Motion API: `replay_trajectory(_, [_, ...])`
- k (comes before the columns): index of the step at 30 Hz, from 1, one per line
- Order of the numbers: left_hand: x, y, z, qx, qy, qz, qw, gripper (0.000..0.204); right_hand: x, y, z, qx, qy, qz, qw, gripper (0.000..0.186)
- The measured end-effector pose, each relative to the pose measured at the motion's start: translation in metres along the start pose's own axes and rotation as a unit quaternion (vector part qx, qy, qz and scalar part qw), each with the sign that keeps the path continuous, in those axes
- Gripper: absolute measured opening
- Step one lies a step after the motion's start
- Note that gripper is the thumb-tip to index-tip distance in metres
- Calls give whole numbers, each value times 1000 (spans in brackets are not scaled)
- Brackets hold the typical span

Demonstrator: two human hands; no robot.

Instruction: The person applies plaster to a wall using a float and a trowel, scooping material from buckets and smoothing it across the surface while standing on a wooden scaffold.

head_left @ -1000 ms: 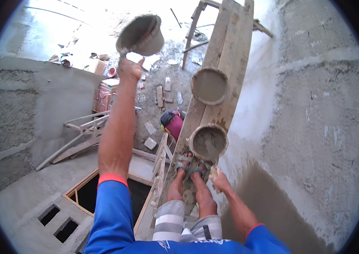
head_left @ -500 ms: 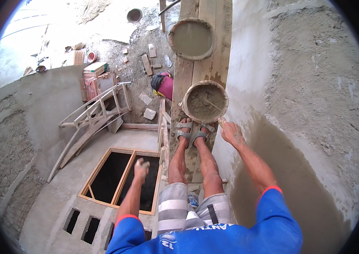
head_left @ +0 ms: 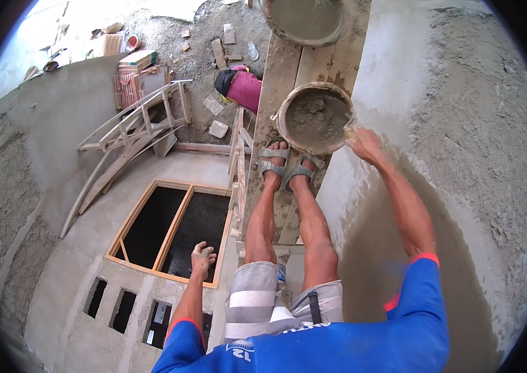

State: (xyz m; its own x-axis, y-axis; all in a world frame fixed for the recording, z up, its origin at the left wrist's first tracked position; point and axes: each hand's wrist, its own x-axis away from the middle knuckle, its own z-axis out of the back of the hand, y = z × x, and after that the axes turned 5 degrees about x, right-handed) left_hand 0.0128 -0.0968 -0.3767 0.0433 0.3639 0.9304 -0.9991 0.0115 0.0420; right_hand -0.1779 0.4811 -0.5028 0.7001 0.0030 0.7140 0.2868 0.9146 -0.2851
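A bucket of grey mortar [head_left: 319, 115] stands on the planks just past my feet. At its right rim is my right hand [head_left: 366, 145], closed round the pale handle of a trowel [head_left: 350, 133]; the blade is mostly hidden. My left hand [head_left: 202, 256] hangs over a wood-framed opening [head_left: 159, 268], holding nothing, its fingers loosely bent and apart, with grey smears on them. To my right, a dark wet patch of plaster [head_left: 400, 242] covers part of the wall [head_left: 394, 68].
Under my sandalled feet runs a narrow plank platform [head_left: 282, 68]. A second tub with grey liquid [head_left: 306, 18] sits farther along it. Wooden braces [head_left: 237, 161] rise at its left edge. Below lie a wooden frame [head_left: 133, 127], a magenta bag [head_left: 246, 90], stacked tiles [head_left: 136, 78] and loose bricks.
The bucket and platform have shifted up and slightly right in view. My right hand stays by the bucket rim, and the thin edge across the mortar no longer shows. My left-hand fingers look looser.
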Motion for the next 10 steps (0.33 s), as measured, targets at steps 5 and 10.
replay_trajectory(5, [-4,-9,-15,-6,-27,-10,1000,47,-17,-23,-2,20,-20,-55,998,31])
replay_trajectory(10, [14,-9,-11,-14,-34,4,999,52,-30,-55,-95,173,37,-38,984,48])
